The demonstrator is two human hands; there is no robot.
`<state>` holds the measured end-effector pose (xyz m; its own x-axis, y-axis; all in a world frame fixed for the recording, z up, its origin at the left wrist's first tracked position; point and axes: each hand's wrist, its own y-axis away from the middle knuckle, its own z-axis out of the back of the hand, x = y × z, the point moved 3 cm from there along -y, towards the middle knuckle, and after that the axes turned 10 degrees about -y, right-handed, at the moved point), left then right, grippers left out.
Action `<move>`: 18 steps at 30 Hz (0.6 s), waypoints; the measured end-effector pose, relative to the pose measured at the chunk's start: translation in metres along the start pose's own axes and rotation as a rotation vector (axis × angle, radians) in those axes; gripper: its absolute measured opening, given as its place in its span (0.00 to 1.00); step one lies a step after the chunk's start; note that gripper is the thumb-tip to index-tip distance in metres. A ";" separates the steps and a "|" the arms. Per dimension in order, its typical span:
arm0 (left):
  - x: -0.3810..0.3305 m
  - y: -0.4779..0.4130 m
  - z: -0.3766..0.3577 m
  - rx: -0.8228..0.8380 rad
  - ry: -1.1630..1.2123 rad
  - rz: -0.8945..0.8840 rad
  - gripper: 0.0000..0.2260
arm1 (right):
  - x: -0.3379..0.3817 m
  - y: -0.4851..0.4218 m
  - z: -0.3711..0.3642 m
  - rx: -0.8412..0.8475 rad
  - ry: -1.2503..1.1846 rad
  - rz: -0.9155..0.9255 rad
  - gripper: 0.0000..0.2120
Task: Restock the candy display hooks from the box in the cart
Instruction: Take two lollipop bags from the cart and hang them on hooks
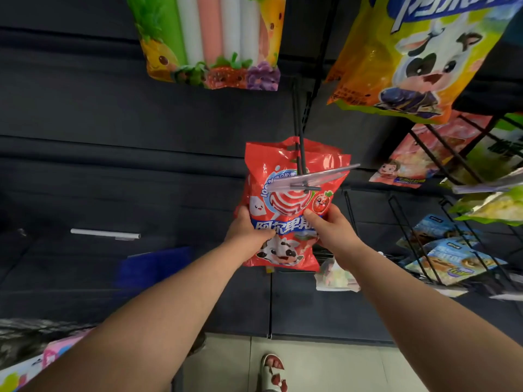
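On the hook (302, 155), left hand (246, 232) and right hand (331, 226) hold the candy bag (285, 202).

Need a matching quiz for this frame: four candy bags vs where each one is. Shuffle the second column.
Things
1. red lollipop bag
2. striped fruit bag
3. yellow cow bag
4. blue bags

Places
a. top right, hanging
b. lower right
c. centre, held from both sides
d. top left, hanging

Pairs: 1-c, 2-d, 3-a, 4-b
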<state>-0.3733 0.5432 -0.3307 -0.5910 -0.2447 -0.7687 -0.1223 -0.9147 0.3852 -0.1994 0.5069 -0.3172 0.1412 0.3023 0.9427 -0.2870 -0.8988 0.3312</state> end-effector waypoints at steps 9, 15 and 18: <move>-0.006 -0.018 -0.004 -0.055 -0.131 -0.001 0.25 | 0.007 -0.016 -0.001 -0.051 0.138 0.009 0.21; -0.004 -0.007 0.009 -0.085 -0.173 0.038 0.21 | 0.011 -0.003 -0.003 -0.079 0.284 -0.020 0.26; 0.002 0.009 0.018 -0.075 -0.213 0.031 0.22 | 0.014 0.012 -0.002 -0.113 0.380 -0.027 0.32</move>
<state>-0.3900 0.5409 -0.3191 -0.7494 -0.2067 -0.6291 -0.0469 -0.9311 0.3617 -0.2025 0.5009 -0.2998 -0.2044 0.4400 0.8744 -0.3935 -0.8549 0.3382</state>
